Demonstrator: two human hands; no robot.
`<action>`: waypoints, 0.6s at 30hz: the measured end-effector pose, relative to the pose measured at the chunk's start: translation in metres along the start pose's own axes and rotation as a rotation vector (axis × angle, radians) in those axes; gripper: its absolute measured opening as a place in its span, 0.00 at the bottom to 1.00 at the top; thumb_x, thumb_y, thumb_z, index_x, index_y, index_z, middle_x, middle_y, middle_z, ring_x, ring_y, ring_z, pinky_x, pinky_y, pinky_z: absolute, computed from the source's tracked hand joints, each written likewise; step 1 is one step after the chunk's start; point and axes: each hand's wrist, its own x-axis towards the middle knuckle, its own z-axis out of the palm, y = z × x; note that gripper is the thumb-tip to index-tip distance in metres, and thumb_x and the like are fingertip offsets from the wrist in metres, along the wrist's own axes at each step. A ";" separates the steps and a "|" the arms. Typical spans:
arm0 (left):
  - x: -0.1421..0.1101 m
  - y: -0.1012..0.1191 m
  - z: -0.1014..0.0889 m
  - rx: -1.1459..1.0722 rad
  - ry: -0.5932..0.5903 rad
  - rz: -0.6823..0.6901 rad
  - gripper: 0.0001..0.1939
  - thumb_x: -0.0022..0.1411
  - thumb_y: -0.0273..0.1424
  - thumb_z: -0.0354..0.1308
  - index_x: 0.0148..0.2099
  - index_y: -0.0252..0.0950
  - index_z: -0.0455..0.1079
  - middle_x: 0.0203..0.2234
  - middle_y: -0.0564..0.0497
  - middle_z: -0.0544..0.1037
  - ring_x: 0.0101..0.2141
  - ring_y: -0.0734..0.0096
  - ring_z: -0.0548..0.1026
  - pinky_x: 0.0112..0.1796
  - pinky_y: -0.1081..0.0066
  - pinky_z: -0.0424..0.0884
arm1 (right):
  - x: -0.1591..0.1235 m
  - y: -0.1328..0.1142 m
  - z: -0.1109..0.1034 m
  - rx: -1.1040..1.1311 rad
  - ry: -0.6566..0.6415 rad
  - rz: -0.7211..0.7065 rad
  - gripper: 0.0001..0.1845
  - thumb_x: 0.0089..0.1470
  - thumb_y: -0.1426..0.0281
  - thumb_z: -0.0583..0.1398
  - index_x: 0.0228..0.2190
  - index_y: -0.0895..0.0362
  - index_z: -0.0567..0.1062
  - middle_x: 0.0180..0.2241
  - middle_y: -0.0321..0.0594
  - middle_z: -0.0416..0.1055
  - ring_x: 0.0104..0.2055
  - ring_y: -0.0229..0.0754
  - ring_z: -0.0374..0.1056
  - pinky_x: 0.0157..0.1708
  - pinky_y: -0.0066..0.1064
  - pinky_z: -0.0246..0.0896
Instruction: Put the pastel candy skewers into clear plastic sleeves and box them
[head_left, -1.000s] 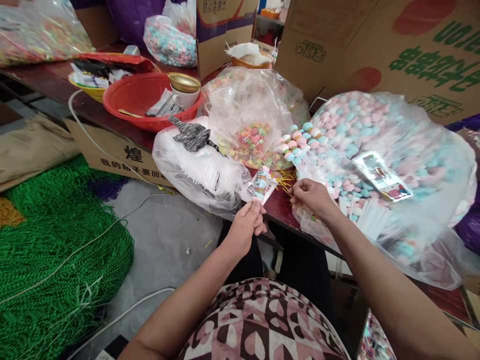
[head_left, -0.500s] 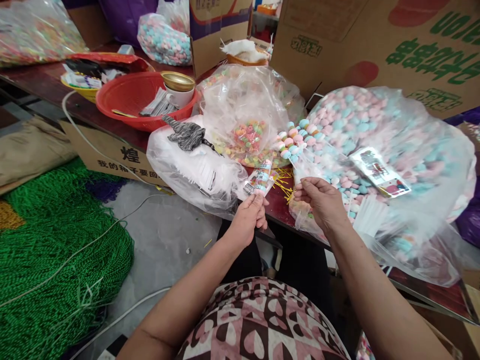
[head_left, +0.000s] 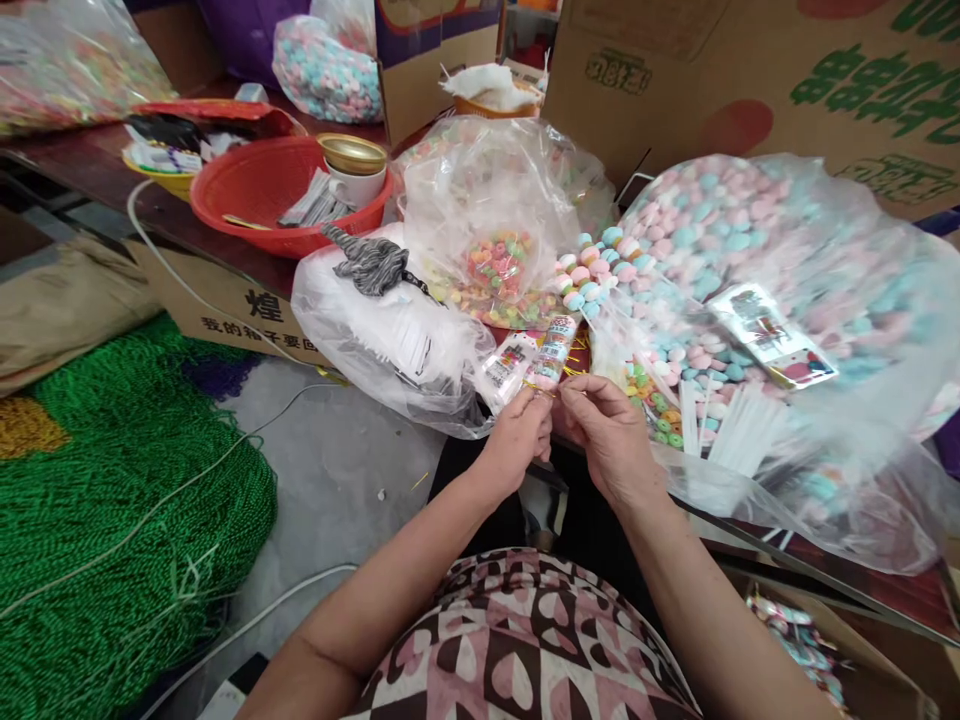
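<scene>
My left hand (head_left: 519, 438) pinches the bottom end of a small printed candy packet (head_left: 553, 352) that sticks up over the table's front edge. Right beside it, my right hand (head_left: 609, 432) has its fingers pinched at the same end of the packet, on what looks like a thin yellow twist tie; the two hands almost touch. Just behind them lie loose yellow ties (head_left: 576, 358). A big clear bag of pink and blue candies (head_left: 750, 250) is at the right, and a smaller bag of coloured ring candies (head_left: 501, 265) sits in the middle.
A clear bag of white sticks (head_left: 390, 340) hangs over the dark table's edge (head_left: 225, 250). A red basket (head_left: 262, 190) holds a cup and wrappers. Cardboard boxes (head_left: 750, 80) stand behind. Green cord (head_left: 112, 480) is heaped on the floor at left, beside a box (head_left: 225, 305).
My right hand moved left from the candy bag to meet my left hand at the packet's bottom end. The packet now stands more upright.
</scene>
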 end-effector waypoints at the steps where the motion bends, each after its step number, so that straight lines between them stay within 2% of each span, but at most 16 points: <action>1: -0.001 0.000 0.001 0.004 -0.009 -0.001 0.10 0.61 0.38 0.54 0.34 0.39 0.58 0.16 0.64 0.52 0.14 0.83 0.50 0.18 0.79 0.56 | -0.001 0.002 -0.001 -0.017 0.008 0.000 0.10 0.46 0.64 0.69 0.29 0.55 0.75 0.20 0.28 0.65 0.18 0.28 0.53 0.16 0.21 0.46; 4: -0.003 0.001 0.003 0.021 -0.050 -0.005 0.10 0.62 0.38 0.53 0.33 0.39 0.57 0.16 0.64 0.52 0.14 0.83 0.51 0.18 0.79 0.57 | -0.003 0.005 -0.005 -0.054 0.019 0.001 0.10 0.47 0.63 0.68 0.29 0.55 0.75 0.19 0.28 0.64 0.19 0.30 0.55 0.17 0.23 0.50; 7: -0.002 0.000 0.002 0.032 -0.066 0.009 0.16 0.63 0.43 0.52 0.30 0.39 0.54 0.16 0.63 0.53 0.14 0.83 0.52 0.18 0.78 0.58 | -0.006 0.004 -0.006 -0.079 0.020 -0.003 0.10 0.48 0.63 0.67 0.30 0.55 0.75 0.20 0.29 0.66 0.19 0.31 0.57 0.18 0.24 0.52; 9: -0.001 -0.003 0.001 0.039 -0.053 0.037 0.18 0.63 0.46 0.52 0.30 0.38 0.56 0.16 0.63 0.53 0.15 0.83 0.52 0.18 0.78 0.58 | -0.009 0.002 -0.006 -0.120 0.011 -0.016 0.10 0.50 0.62 0.66 0.31 0.54 0.74 0.20 0.29 0.66 0.19 0.32 0.58 0.18 0.25 0.54; 11: 0.001 -0.007 0.000 0.060 -0.029 0.062 0.20 0.62 0.49 0.53 0.32 0.38 0.58 0.16 0.63 0.54 0.15 0.83 0.53 0.18 0.78 0.57 | -0.012 0.000 -0.007 -0.226 0.009 -0.074 0.09 0.51 0.62 0.65 0.32 0.54 0.74 0.22 0.30 0.69 0.21 0.34 0.61 0.20 0.26 0.58; 15: 0.002 -0.011 0.000 0.111 -0.010 0.093 0.22 0.61 0.52 0.55 0.32 0.37 0.61 0.15 0.63 0.54 0.15 0.82 0.54 0.17 0.79 0.56 | -0.016 -0.002 -0.014 -0.542 0.076 -0.288 0.07 0.52 0.64 0.64 0.33 0.54 0.78 0.30 0.37 0.75 0.31 0.39 0.69 0.33 0.32 0.65; 18: 0.000 -0.011 0.003 0.019 -0.047 0.069 0.22 0.60 0.51 0.57 0.31 0.37 0.62 0.14 0.64 0.53 0.14 0.83 0.51 0.17 0.79 0.56 | -0.016 0.000 -0.022 -0.580 0.105 -0.247 0.08 0.54 0.63 0.63 0.31 0.54 0.78 0.28 0.37 0.75 0.30 0.40 0.68 0.34 0.33 0.65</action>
